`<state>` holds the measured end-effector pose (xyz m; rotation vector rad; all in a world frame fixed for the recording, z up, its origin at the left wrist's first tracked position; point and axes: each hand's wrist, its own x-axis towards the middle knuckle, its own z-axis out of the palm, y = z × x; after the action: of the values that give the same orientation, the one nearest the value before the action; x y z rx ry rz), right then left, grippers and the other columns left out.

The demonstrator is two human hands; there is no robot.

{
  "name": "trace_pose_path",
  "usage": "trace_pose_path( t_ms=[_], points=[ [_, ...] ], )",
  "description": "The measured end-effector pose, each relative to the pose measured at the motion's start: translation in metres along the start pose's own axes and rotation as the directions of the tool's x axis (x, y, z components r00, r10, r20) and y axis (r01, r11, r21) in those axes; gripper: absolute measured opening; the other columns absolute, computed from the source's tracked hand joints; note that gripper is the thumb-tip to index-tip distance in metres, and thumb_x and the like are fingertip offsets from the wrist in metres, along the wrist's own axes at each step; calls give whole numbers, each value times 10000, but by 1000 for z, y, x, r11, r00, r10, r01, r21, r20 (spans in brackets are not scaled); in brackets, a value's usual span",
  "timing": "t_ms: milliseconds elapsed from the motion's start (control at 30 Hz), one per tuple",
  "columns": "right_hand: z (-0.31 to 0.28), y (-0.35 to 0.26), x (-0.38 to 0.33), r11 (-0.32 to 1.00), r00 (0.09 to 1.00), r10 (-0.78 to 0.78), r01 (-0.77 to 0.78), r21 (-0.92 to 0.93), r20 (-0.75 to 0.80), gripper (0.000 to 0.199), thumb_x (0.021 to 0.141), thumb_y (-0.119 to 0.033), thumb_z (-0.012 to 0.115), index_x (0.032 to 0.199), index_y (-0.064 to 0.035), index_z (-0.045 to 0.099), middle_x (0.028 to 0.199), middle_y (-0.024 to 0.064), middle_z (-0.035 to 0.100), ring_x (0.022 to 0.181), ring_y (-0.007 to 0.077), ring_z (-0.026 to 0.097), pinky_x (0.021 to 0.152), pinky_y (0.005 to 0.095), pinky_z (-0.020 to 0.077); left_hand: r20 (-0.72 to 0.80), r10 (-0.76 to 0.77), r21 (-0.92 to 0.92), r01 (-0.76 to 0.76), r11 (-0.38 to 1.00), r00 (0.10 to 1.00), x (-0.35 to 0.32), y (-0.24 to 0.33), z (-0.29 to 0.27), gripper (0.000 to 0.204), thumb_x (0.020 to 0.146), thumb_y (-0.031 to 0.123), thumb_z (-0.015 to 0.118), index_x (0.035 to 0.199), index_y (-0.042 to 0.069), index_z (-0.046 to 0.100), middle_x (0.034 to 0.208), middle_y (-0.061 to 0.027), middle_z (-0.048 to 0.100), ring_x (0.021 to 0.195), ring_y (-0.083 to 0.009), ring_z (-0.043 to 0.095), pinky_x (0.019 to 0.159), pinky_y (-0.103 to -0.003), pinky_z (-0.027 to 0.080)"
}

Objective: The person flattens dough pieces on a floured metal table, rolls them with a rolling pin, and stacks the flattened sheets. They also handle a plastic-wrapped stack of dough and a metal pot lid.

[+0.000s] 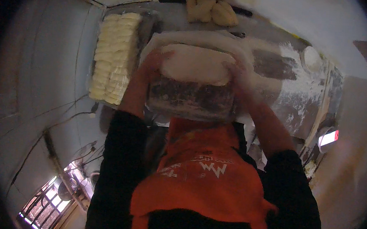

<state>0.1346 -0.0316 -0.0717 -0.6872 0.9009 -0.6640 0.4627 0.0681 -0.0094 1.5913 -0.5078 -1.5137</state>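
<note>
A pale, oval slab of dough (196,64) lies crosswise in front of me, with a whitish sheet of cloth or plastic (198,39) bunched around its far side. My left hand (156,61) grips the slab's left end, fingertips over its upper face. At the opposite end, my right hand (236,71) holds it the same way, thumb and fingers at the edge. Directly below the slab, nearer my body, is a dark, flour-dusted tray or board (191,100). Whether the slab rests on it or is raised above it, I cannot tell.
To the left stands a plastic-covered tray of pale dough rolls (114,57) in rows. Brownish lumps (212,10) sit at the back beside a dark rod. Scattered flour (295,91) and a round white container (312,58) are on the right, with a lit phone (328,138) beyond the edge.
</note>
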Motion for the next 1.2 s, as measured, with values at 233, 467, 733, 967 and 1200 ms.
trace_pose_path(
  t_ms=[233, 467, 733, 967, 1200],
  points=[
    [8, -23, -12, 142, 947, -280, 202, -969, 156, 577, 934, -292, 655, 1451, -59, 551, 1415, 198, 592, 1294, 380, 558, 1097, 485, 460, -75, 472, 860, -183, 476, 879, 4, 6, 23, 672, 900, 382, 747, 1417, 0, 553, 1394, -199, 616, 1323, -358, 558, 1120, -464, 430],
    [57, -7, -33, -373, 724, -368, 459, -806, 583, 653, 948, -416, 613, 1509, -97, 509, 1557, 146, 487, 1470, 346, 390, 1251, 530, 216, 224, 668, 974, -142, -175, 709, 0, -18, 88, 700, 949, 418, 647, 1497, 14, 485, 1555, -196, 474, 1444, -357, 437, 1208, -549, 294],
    [28, -44, -41, -126, 831, -397, 370, -920, 389, 568, 916, -365, 644, 1412, -96, 580, 1505, 148, 540, 1400, 297, 489, 1233, 524, 261, 382, 707, 917, -339, -209, 595, -19, -22, 23, 674, 954, 323, 661, 1508, 0, 453, 1580, -219, 427, 1465, -410, 389, 1214, -533, 306],
    [-40, -52, -5, -369, 661, -583, 303, -879, 473, 486, 820, -198, 727, 1284, -71, 658, 1364, 169, 628, 1225, 385, 614, 1109, 506, 450, 20, 791, 1000, -28, -4, 611, 5, -43, -60, 608, 885, 264, 748, 1399, 9, 547, 1392, -223, 562, 1293, -411, 535, 1104, -497, 435],
    [-53, -51, -47, 176, 652, -737, 440, -881, 178, 475, 791, -183, 762, 1231, -34, 659, 1284, 189, 643, 1209, 416, 608, 1062, 475, 490, 17, 862, 983, -166, 79, 506, -29, -36, -42, 373, 805, 192, 784, 1135, 34, 709, 1090, -162, 698, 1017, -363, 677, 880, -448, 549]
  ],
)
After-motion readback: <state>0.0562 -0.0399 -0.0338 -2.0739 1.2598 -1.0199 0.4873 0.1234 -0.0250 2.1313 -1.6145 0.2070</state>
